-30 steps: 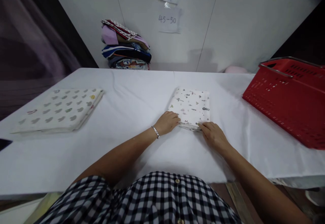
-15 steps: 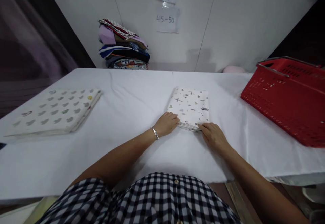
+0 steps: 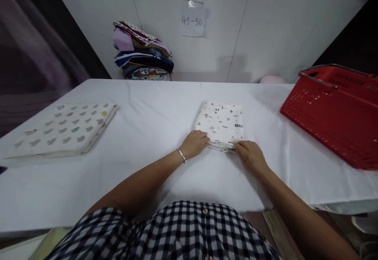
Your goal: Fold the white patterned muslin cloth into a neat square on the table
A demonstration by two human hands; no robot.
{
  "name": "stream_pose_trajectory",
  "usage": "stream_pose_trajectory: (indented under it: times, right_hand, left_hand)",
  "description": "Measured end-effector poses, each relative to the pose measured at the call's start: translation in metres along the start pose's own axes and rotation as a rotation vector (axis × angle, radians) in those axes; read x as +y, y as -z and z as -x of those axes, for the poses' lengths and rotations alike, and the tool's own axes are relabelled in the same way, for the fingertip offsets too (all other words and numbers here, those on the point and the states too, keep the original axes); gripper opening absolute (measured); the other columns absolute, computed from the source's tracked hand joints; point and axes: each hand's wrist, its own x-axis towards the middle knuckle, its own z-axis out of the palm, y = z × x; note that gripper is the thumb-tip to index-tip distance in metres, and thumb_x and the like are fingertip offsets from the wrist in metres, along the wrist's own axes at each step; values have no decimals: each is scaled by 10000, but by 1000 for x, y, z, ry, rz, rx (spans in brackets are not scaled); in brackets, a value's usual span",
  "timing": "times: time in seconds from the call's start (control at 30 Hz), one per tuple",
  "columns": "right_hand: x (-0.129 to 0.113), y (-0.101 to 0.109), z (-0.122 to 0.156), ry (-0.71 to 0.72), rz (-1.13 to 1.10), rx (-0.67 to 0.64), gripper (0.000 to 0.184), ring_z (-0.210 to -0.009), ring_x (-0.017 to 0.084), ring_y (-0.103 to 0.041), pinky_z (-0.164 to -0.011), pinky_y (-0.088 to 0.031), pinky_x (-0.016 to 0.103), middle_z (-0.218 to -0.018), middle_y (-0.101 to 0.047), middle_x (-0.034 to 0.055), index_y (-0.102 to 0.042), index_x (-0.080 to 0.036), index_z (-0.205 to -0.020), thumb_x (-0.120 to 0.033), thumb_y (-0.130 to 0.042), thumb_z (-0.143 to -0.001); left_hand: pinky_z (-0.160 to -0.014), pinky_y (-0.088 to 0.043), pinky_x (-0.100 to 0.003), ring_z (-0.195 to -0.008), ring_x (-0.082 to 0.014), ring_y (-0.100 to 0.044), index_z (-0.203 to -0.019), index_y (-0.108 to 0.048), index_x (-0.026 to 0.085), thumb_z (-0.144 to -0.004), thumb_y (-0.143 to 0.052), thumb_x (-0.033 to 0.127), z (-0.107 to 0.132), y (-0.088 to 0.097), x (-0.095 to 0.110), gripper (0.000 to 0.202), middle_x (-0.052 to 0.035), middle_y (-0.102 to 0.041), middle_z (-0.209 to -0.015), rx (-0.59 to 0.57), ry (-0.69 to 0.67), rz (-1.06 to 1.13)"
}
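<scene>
A small folded white cloth [image 3: 221, 124] with tiny dark prints lies in the middle of the white table [image 3: 165, 110]. My left hand [image 3: 194, 143], with a bracelet at the wrist, has its fingers curled against the cloth's near left corner. My right hand [image 3: 250, 155] pinches the near right corner, fingers closed on the folded layers. Both hands rest on the table at the cloth's near edge.
A larger folded white cloth [image 3: 63, 128] with grey prints lies at the left. A red plastic basket [image 3: 333, 114] stands at the right. A stack of coloured folded fabrics [image 3: 143, 53] sits against the back wall. A pink object [image 3: 271, 80] shows behind the table.
My right hand has crept slightly up onto the cloth's near right corner. The left hand and the cloth have stayed put; the view shifted a little.
</scene>
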Motion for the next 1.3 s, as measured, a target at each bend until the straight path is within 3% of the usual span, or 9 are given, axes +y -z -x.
stream_pose_trajectory:
  times: [0.43,0.63,0.8,0.93,1.13,1.3]
  right_hand:
    - [-1,-3,3,21,1,4,278,-857,201,-531,-724,-362,328,-950,-639,90,-618,-159,-1079,-113,-415,-896]
    - [-3,-4,4,13,-30,-28,251,-850,209,-529,-717,-386,335,-949,-634,89,-625,-167,-1038,-125,-421,-896]
    - [-6,-3,3,7,-48,-6,256,-856,215,-536,-717,-418,343,-959,-632,94,-611,-172,-1062,-123,-432,-886]
    - [-7,0,4,-26,-111,-3,271,-856,221,-552,-721,-448,361,-963,-633,101,-604,-176,-1088,-136,-441,-876]
    - [7,1,4,-125,-286,108,250,-945,215,-564,-797,-484,384,-1037,-625,83,-604,-225,-1080,-199,-465,-874]
    - [-1,2,1,-62,-250,14,252,-942,226,-558,-796,-478,401,-1029,-625,96,-613,-211,-1061,-188,-458,-864]
  left_hand:
    - [-773,-366,-324,-861,-178,-500,-948,-583,178,-905,-469,250,5,-6,0,141,-43,-596,-917,100,-47,-18]
    - [-781,-378,-340,-863,-187,-506,-939,-590,185,-895,-473,230,6,-2,5,132,-49,-599,-912,86,-16,-23]
    - [-909,-364,-374,-1076,-215,-482,-1162,-497,196,-870,-538,290,-4,-1,25,310,-74,-559,-1168,76,-41,9]
    - [-997,-316,-375,-1204,-220,-413,-1236,-434,186,-849,-578,285,-16,-14,44,424,-68,-500,-1294,72,-83,-37]
    - [-939,-365,-360,-1158,-198,-466,-1155,-500,185,-903,-463,187,-27,-33,52,254,-49,-561,-1225,47,-87,-133]
    - [-921,-388,-344,-1120,-185,-511,-1057,-576,194,-898,-412,118,-26,-32,41,241,-42,-607,-1165,51,-115,-190]
